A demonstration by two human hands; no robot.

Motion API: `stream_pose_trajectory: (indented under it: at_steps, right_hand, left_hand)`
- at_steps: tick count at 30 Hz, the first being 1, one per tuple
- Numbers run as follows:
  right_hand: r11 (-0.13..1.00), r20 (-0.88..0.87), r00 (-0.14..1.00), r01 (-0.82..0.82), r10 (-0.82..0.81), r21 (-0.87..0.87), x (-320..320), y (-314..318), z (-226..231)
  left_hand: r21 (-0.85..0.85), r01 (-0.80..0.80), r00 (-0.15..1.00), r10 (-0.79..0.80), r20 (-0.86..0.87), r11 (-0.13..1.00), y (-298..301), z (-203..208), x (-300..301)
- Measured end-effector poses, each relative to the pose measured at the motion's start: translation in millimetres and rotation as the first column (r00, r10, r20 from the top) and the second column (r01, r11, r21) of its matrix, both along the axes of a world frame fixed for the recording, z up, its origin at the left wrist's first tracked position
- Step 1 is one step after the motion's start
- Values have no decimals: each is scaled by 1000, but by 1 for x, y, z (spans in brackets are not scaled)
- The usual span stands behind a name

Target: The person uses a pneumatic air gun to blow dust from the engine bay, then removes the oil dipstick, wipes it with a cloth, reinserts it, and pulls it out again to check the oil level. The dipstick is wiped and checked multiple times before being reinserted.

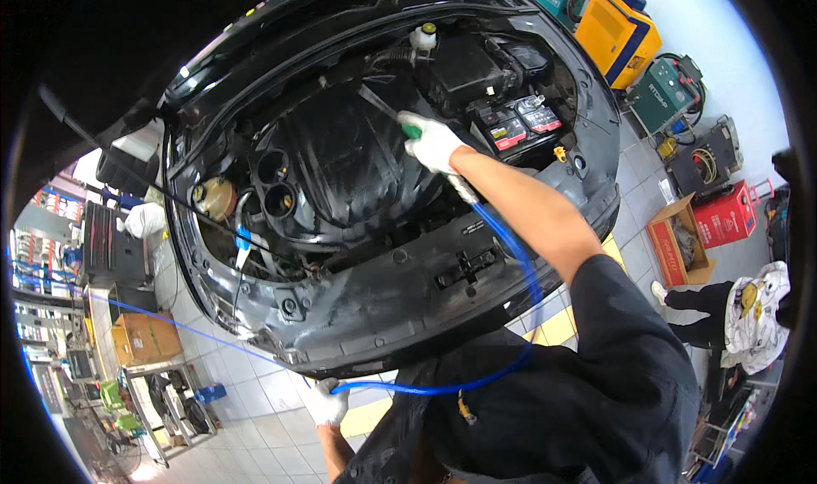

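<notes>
Ideally, the right hand (434, 146), clasping a green hose-fed gun (412, 132), should sweep the engine cover (349, 165) evenly — left hand (326, 404) gripping the blue hose (451, 390) off the car's front edge (374, 345).

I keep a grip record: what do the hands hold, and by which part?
The right hand holds the hose-fed gun by its handle; the left hand holds the blue hose partway along its length.

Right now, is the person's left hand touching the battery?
No, the left hand holds the blue hose, away from the battery.
</notes>
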State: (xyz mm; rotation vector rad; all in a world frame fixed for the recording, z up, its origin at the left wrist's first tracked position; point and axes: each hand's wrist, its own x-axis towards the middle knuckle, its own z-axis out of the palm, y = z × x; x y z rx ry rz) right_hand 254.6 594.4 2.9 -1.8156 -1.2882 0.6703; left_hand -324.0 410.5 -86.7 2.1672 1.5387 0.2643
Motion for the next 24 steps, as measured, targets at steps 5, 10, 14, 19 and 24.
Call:
stream_pose_trajectory:
  at_steps: [5, 10, 14, 19, 24]
  right_hand:
    - [967, -421, 907, -123, 19, -221, 49, 30, 13]
    - [948, -348, 932, -20, -98, -319, 162, 22, 35]
    - [874, -290, 827, 479, -481, -82, 243, 39, 36]
    - [794, -110, 787, 605, -607, -56, 380, 37, 53]
    - [898, -376, 816, 414, -440, -152, 429, 83, 69]
  left_hand:
    - [-267, -215, 974, 225, 8, 939, -19, 4, 0]
    - [-271, -198, 979, 179, -93, 942, -32, 34, 49]
    - [-265, -178, 984, 177, -28, 948, -37, 65, 96]
    - [-188, -243, 969, 228, -101, 952, -46, 96, 137]
    - [-98, -217, 976, 218, -8, 971, -63, 126, 178]
